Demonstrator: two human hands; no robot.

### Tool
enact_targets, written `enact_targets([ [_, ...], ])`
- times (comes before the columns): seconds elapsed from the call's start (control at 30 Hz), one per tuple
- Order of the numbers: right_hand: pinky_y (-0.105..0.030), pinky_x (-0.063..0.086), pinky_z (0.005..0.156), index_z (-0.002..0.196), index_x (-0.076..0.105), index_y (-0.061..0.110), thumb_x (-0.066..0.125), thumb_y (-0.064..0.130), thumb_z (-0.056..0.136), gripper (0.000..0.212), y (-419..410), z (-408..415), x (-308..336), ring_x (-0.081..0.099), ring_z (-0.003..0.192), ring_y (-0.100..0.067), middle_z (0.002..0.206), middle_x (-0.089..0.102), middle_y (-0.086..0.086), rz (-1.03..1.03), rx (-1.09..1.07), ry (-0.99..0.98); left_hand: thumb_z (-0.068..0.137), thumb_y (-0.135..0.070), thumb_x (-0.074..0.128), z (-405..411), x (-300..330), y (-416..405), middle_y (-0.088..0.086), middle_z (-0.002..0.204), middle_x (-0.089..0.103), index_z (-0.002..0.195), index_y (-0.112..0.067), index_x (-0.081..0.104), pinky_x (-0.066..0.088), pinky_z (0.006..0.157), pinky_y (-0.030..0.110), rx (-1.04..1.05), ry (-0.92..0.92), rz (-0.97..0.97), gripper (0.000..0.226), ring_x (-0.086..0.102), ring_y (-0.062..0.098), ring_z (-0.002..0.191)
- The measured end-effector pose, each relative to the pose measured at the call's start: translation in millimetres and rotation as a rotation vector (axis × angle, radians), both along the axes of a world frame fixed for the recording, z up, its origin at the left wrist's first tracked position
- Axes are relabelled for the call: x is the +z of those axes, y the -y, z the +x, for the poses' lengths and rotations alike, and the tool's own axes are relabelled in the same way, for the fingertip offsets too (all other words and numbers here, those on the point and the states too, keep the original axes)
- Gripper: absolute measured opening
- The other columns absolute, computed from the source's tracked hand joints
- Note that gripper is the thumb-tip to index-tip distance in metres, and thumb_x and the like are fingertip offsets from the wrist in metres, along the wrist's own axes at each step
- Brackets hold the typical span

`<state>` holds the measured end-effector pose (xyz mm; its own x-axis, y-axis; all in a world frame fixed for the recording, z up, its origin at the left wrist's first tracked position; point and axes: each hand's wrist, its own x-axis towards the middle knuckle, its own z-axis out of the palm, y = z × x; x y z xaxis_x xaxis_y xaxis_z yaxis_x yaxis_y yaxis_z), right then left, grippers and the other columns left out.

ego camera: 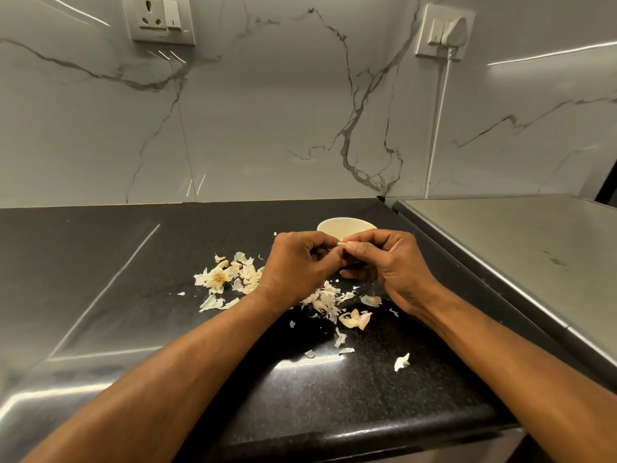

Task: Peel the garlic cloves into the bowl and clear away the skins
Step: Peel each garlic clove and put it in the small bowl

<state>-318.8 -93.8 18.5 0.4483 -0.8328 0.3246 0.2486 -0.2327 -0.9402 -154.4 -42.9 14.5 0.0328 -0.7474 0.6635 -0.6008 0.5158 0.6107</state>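
Note:
A pale garlic clove (341, 244) is pinched between the fingertips of both hands, just in front of a small white bowl (340, 226) on the black counter. My left hand (300, 265) curls its fingers around the clove from the left. My right hand (390, 262) pinches it from the right with thumb and forefinger. The bowl's lower half and its inside are hidden behind my hands. Papery garlic skins (230, 279) and a spent bulb base lie scattered on the counter to the left, and more skins (334, 305) lie below my wrists.
The black granite counter (133, 262) ends at a rounded front edge near me. A steel surface (521, 248) adjoins it on the right. A marble wall stands behind, with a socket (159, 18) at upper left and a plugged-in white cable (437, 121) at right.

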Motion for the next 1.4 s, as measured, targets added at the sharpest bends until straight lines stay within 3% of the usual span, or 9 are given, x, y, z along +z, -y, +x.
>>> enact_targets([
  [0.17, -0.040, 0.061, 0.070, 0.089, 0.073, 0.005, 0.069, 0.010, 0.083, 0.009, 0.8, 0.3, -0.3, 0.070, 0.084, -0.023, 0.085, 0.072, -0.011, -0.071, -0.044, -0.040, 0.088, -0.016, 0.069, -1.3, 1.6, -1.6, -0.018, 0.062, 0.063, 0.096, -0.016, 0.074, 0.052, 0.051, 0.018, -0.001, -0.047, -0.021, 0.009, 0.061, 0.003, 0.047],
  [0.27, -0.040, 0.062, 0.070, 0.086, 0.072, 0.009, 0.069, 0.017, 0.079, 0.011, 0.9, -0.9, 0.7, 0.069, 0.086, -0.021, 0.087, 0.071, -0.007, -0.104, -0.075, -0.049, 0.087, -0.016, 0.070, 0.2, 2.8, -2.4, -0.009, 0.065, 0.067, 0.093, -0.014, 0.074, 0.056, 0.047, 0.030, -0.041, -0.113, 0.010, 0.007, 0.062, 0.014, 0.045],
  [0.33, -0.039, 0.062, 0.069, 0.085, 0.071, 0.011, 0.067, 0.011, 0.084, 0.004, 2.0, -1.1, 1.1, 0.068, 0.081, -0.018, 0.083, 0.070, -0.003, -0.122, -0.079, -0.056, 0.086, -0.018, 0.071, 0.2, 4.0, -3.5, -0.003, 0.070, 0.070, 0.093, -0.013, 0.074, 0.056, 0.046, 0.038, -0.062, -0.128, 0.029, 0.009, 0.063, 0.021, 0.046],
  [0.47, -0.039, 0.061, 0.068, 0.085, 0.068, 0.013, 0.061, 0.001, 0.091, 0.015, 3.0, 0.2, 0.1, 0.066, 0.074, -0.013, 0.075, 0.069, 0.001, -0.179, -0.090, -0.107, 0.083, -0.017, 0.073, -2.3, 5.9, -4.6, 0.006, 0.076, 0.070, 0.095, -0.013, 0.071, 0.056, 0.049, 0.044, -0.078, -0.168, 0.035, 0.013, 0.063, 0.026, 0.049],
  [0.6, -0.041, 0.061, 0.068, 0.083, 0.069, 0.014, 0.063, 0.003, 0.090, 0.015, 2.9, -0.1, -1.6, 0.066, 0.075, -0.018, 0.077, 0.069, -0.003, -0.212, -0.097, -0.101, 0.083, -0.013, 0.074, -0.9, 6.8, -3.0, 0.004, 0.074, 0.070, 0.089, -0.009, 0.073, 0.057, 0.050, 0.041, -0.077, -0.156, 0.045, 0.008, 0.063, 0.024, 0.050],
  [0.7, -0.039, 0.062, 0.067, 0.089, 0.069, 0.009, 0.067, 0.008, 0.085, 0.005, 3.0, -1.0, -0.7, 0.069, 0.076, -0.019, 0.078, 0.072, -0.006, -0.145, -0.064, -0.031, 0.082, -0.013, 0.075, -0.8, 8.5, -3.5, 0.005, 0.073, 0.070, 0.088, -0.010, 0.073, 0.055, 0.049, 0.030, -0.080, -0.196, 0.061, 0.007, 0.063, 0.025, 0.052],
  [0.83, -0.038, 0.061, 0.067, 0.094, 0.071, 0.006, 0.069, 0.017, 0.079, 0.019, 3.9, -1.7, -1.0, 0.071, 0.079, -0.022, 0.081, 0.074, -0.010, -0.117, -0.059, -0.035, 0.079, -0.011, 0.077, -0.3, 10.0, -4.2, 0.009, 0.076, 0.069, 0.087, -0.009, 0.073, 0.051, 0.051, 0.018, -0.103, -0.235, 0.082, 0.010, 0.062, 0.022, 0.056],
  [1.07, -0.033, 0.059, 0.062, 0.089, 0.072, 0.008, 0.069, 0.013, 0.082, 0.009, 4.9, -1.7, -2.2, 0.070, 0.083, -0.022, 0.086, 0.072, -0.009, -0.159, -0.057, -0.056, 0.075, -0.011, 0.079, -1.3, 10.8, -4.0, 0.006, 0.075, 0.069, 0.083, -0.012, 0.072, 0.050, 0.053, 0.016, -0.101, -0.255, 0.129, 0.011, 0.061, 0.015, 0.056],
  [1.4, -0.034, 0.060, 0.061, 0.088, 0.072, 0.007, 0.070, 0.021, 0.078, 0.018, 2.2, -1.1, -0.1, 0.071, 0.079, -0.021, 0.080, 0.073, -0.009, -0.154, -0.055, -0.065, 0.087, -0.007, 0.069, -2.4, 11.3, -5.0, -0.005, 0.063, 0.065, 0.087, -0.006, 0.069, 0.051, 0.048, 0.023, -0.091, -0.198, 0.166, 0.001, 0.060, 0.013, 0.049],
])
